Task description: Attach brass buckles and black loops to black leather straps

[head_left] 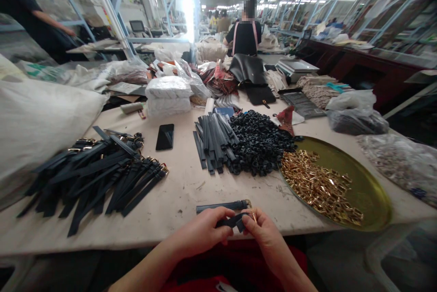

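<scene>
At the table's front edge, my left hand (208,230) is closed on a dark strap (227,223). Thumb and fingers of my right hand (261,228) pinch the strap's other end, where a gold buckle (253,216) shows in part. Just beyond my hands lies another dark strap (220,207) with a gold buckle. Farther back are a stack of flat dark strips (213,139) and a heap of small black loops (256,144). A round golden tray (368,192) on the right holds many gold buckles (317,185). Buckled dark straps (99,169) are piled at the left.
A black phone (165,137) lies behind the strap pile. White wrapped packs (168,94), a black bag (251,78) and stacked material (319,89) stand farther back. A large white sack (41,119) borders the left, plastic bags (357,112) the right. People are beyond the table.
</scene>
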